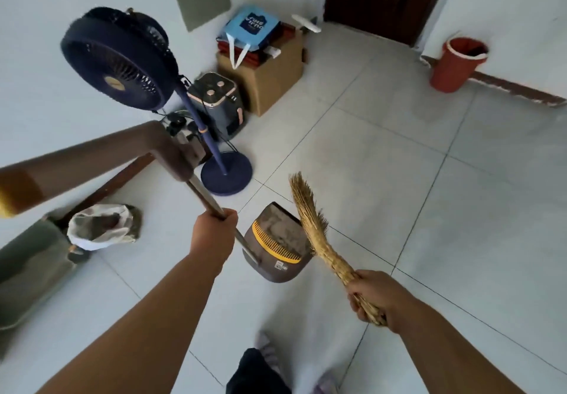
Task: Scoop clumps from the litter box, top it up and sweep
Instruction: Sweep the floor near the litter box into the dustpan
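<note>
My left hand [214,228] grips the metal pole of a long-handled dustpan [277,246], brown with a yellow comb strip, which hangs just above the tiled floor at centre. My right hand [372,294] grips the bound handle of a straw hand broom [310,222]. The broom's bristles point up and away, lying against the dustpan's right edge. The pole's brown top handle [167,151] juts toward the upper left. No litter box shows.
A dark blue standing fan [122,62] stands at the left wall, with a small appliance [216,102] and a cardboard box [270,80] behind it. An open white bag [98,228] lies at left. A red bin [457,65] stands by the far wall. My feet [270,360] are at the bottom.
</note>
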`<state>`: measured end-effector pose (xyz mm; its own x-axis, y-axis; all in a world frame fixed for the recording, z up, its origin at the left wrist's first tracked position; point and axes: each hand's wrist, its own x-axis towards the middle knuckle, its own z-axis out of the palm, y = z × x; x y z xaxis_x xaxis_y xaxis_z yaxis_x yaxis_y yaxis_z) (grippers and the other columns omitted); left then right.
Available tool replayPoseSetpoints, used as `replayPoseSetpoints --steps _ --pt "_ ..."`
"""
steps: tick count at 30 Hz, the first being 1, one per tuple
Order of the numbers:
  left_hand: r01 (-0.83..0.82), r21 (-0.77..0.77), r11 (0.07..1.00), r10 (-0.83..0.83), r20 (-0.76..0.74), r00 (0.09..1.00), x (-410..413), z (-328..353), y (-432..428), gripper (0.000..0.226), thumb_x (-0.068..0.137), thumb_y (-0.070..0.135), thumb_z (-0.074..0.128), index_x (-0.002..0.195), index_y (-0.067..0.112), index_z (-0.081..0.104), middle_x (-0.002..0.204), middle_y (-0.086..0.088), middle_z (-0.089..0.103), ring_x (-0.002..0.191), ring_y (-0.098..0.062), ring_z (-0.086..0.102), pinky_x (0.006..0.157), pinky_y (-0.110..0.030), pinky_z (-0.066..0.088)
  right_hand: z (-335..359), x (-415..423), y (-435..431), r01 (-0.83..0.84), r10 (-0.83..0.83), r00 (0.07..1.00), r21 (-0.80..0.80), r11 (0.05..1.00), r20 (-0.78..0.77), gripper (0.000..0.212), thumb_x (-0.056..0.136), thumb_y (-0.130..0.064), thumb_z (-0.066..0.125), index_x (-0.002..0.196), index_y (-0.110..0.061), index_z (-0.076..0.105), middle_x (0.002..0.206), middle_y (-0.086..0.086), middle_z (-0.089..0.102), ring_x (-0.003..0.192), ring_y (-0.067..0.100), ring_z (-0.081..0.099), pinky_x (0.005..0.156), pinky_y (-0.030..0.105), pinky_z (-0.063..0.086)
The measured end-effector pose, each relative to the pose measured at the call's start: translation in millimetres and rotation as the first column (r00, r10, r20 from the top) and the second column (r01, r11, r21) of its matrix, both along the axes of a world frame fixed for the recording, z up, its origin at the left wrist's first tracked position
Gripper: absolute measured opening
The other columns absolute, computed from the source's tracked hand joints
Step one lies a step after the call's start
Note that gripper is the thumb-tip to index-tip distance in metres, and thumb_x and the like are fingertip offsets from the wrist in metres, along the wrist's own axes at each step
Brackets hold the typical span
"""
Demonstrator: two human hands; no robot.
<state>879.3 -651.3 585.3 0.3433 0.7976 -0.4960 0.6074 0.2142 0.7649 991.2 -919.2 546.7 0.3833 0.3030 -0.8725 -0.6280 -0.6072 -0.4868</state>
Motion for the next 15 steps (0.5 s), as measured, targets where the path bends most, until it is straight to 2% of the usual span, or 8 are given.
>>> replayPoseSetpoints --steps 5,9,12,15 --pt "0.189 0.022 0.982 -0.189 -0.003 0.982 119.2 -2.9 -18.9 0.012 0.093 0.021 0.057 0.091 0.012 0.063 0.074 -0.007 0.053 0.067 -0.023 0.049 0.059 -0.032 0.041 -4.0 71.4 -30.2 0.204 -0.204 0.978 -0.007 0.979 -0.032 0.018 0.086 0.004 0.053 0.101 0.002 0.063 0.075 0.017 0.058 0.057 0.020 0.056 0.045 0.025 0.046" --pt "0.359 0.061 0.931 -0.358 -0.035 0.933 214.0 -1.9 -21.9 0.016 0.095 0.024 0.055 0.083 0.014 0.060 0.067 -0.004 0.053 0.063 -0.022 0.054 0.052 -0.029 0.040 0.7 127.8 -47.2 0.324 -0.325 0.944 -0.023 0.946 -0.052 0.019 0.086 0.004 0.052 0.102 0.003 0.062 0.074 0.017 0.058 0.056 0.020 0.055 0.044 0.025 0.045" --pt "0.474 0.086 0.876 -0.470 -0.063 0.880 293.4 2.8 -32.0 0.017 0.097 0.027 0.054 0.086 0.017 0.060 0.071 -0.005 0.059 0.063 -0.020 0.058 0.049 -0.028 0.044 2.7 175.2 -61.6 0.402 -0.403 0.914 -0.035 0.915 -0.045 0.019 0.084 0.003 0.054 0.101 0.004 0.064 0.070 0.016 0.060 0.056 0.022 0.056 0.045 0.025 0.045" --pt "0.557 0.133 0.820 -0.555 -0.055 0.830 370.4 10.8 -47.4 0.017 0.097 0.027 0.055 0.083 0.018 0.059 0.076 -0.007 0.063 0.068 -0.022 0.061 0.062 -0.033 0.052 6.3 221.4 -74.8 0.485 -0.485 0.873 -0.019 0.874 -0.038 0.016 0.085 0.003 0.054 0.098 0.005 0.063 0.070 0.016 0.059 0.055 0.022 0.055 0.045 0.026 0.045"
